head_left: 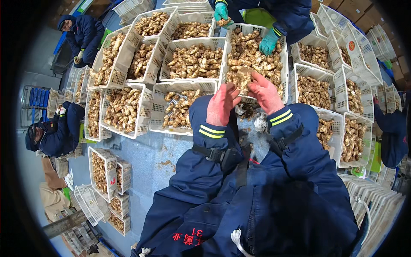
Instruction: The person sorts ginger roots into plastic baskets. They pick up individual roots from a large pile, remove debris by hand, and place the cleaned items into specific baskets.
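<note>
Both my hands wear pinkish-red gloves with dirt on the fingertips. A brown and cream matsutake mushroom (pixel 241 82) is held up between them over the near edge of a white crate (pixel 283 64). My left hand (pixel 221 104) has its fingertips against the mushroom's left side. From the other side my right hand (pixel 266 92) grips it with thumb and fingers. More matsutake mushrooms (pixel 250 53) fill the crate behind. Across from me, a co-worker's teal-gloved hand (pixel 269 41) rests on that heap, and their other hand (pixel 221 12) holds a mushroom.
White perforated crates of mushrooms (pixel 195 62) stand close on my left, more (pixel 314 92) on my right. Stacked crates (pixel 372 205) are at lower right. Other people (pixel 83 36) sit around. The blue floor (pixel 150 158) has dirt and scraps on it.
</note>
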A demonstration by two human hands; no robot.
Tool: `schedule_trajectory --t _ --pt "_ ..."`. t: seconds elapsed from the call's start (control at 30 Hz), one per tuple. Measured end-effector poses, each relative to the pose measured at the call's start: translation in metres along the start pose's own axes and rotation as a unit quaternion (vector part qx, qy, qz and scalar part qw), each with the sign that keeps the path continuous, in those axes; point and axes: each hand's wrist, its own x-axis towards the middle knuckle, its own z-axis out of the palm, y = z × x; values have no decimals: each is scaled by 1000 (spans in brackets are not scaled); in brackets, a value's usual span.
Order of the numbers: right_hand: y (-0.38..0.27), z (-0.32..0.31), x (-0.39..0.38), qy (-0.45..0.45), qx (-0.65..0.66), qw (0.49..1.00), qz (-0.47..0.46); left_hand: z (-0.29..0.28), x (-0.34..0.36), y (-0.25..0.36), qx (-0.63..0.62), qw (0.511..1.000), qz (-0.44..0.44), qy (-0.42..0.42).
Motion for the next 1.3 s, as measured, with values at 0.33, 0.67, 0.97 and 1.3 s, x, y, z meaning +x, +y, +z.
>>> schedule_trajectory --t 0.33,0.67,0.97,1.3 --pt "-33 40 -18 -114 191 975 6 -15 -4 -20 -50 994 -34 -92" --pt "-4 -21 15 92 -28 986 134 -17 -2 -42 -34 995 -91 2" --pt "26 7 102 209 -153 965 48 -37 0 -50 -29 993 -107 40" --pt "-3 -199 94 218 -595 752 182 -22 13 -56 -20 991 -128 28"
